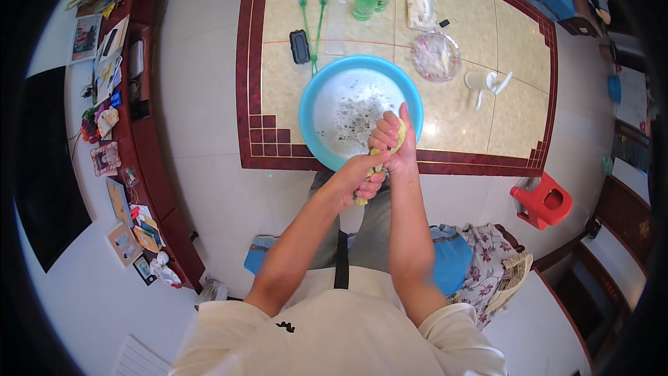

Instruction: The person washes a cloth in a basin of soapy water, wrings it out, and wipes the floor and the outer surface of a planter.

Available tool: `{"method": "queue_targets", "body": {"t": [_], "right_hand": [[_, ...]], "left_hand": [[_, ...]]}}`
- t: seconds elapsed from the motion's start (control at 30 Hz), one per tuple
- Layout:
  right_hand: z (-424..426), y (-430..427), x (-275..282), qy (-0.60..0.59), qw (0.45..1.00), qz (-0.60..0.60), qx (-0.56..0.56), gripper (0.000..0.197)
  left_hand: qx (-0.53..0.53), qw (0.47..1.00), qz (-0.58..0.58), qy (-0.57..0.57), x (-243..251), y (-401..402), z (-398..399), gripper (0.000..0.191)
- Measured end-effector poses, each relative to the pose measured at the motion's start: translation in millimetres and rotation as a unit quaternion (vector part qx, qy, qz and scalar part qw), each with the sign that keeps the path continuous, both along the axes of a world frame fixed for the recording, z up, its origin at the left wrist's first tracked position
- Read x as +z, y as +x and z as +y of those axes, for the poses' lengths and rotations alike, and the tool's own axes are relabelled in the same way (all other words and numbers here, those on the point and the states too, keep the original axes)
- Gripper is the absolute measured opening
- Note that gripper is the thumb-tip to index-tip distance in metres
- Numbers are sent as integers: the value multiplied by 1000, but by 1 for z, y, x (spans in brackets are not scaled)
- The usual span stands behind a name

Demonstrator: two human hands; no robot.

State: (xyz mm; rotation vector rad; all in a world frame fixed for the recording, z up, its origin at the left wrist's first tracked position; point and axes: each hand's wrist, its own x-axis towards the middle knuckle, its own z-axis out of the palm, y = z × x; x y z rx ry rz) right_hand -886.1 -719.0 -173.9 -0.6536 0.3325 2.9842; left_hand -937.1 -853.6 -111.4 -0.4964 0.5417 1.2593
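Note:
A twisted yellow cloth [401, 137] is gripped in both my hands over the near right rim of a light blue plastic basin [309, 130]. My left hand [365, 180] closes around its lower end, nearer my body. Farther up, my right hand [394, 141] is shut on the upper part, thumb raised. Both hands look wet. Soapy water with white foam [344, 94] and dark bubble patches fills the basin, which stands at the table's near edge. Most of the cloth is hidden by my fingers.
On the tiled table [459, 136] stand several green-capped bottles [365, 0], two green long-handled brushes [319, 26], a black case [299, 46], a tissue pack [421, 9], a clear dish [437, 56] and a white pump dispenser or similar item [482, 82]. A red plastic stool [545, 201] is at right.

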Motion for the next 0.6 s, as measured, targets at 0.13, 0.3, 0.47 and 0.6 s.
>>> {"method": "queue_targets", "body": {"t": [0.13, 0.3, 0.47, 0.6], "right_hand": [[-1, 5, -26, -2, 990, -91, 105, 46], [-1, -5, -52, 53, 964, -216, 143, 39], [16, -20, -58, 66, 962, -228, 136, 36], [14, -31, -61, 96, 945, -268, 163, 29]], "left_hand": [[-155, 943, 277, -103, -9, 6, -1, 30], [-287, 826, 472, -109, -44, -4, 3, 44], [-320, 771, 542, -94, -47, -18, 19, 46], [-342, 654, 669, -93, -67, -13, 15, 33]]}}
